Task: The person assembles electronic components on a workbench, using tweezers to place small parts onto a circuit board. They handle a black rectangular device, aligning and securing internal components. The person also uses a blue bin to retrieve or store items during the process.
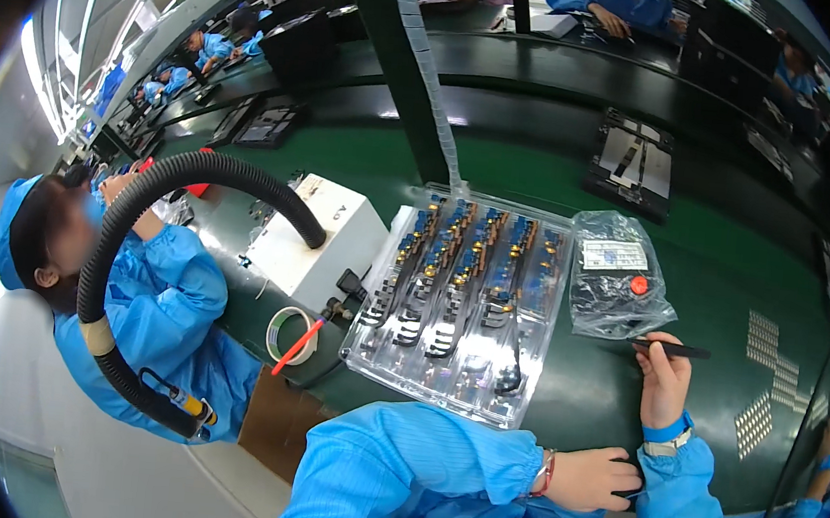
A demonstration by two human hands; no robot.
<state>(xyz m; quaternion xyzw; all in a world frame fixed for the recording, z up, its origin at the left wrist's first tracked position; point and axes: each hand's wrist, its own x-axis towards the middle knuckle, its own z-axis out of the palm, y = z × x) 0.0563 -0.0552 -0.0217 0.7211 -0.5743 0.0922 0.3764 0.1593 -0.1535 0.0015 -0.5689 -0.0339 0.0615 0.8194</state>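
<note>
My right hand [663,378] rests on the green table [712,288] and pinches a thin black stick-like tool [674,350], held level and pointing right. Just left of it lies a clear plastic tray [454,373] with rows of small blue, copper and black parts. A clear bag [618,279] of black parts with a red dot lies beyond the hand. My left hand [592,478], a red band at the wrist, is curled into a fist at the table's near edge, against my right sleeve. Something dark shows at its fingertips; I cannot tell what.
A white box [322,240] with a black ribbed hose [138,232] stands left of the tray. A tape roll [286,335] and a red-handled tool [299,344] lie beside it. A co-worker in a blue coat [159,324] sits at left. A black fixture [634,165] lies farther back.
</note>
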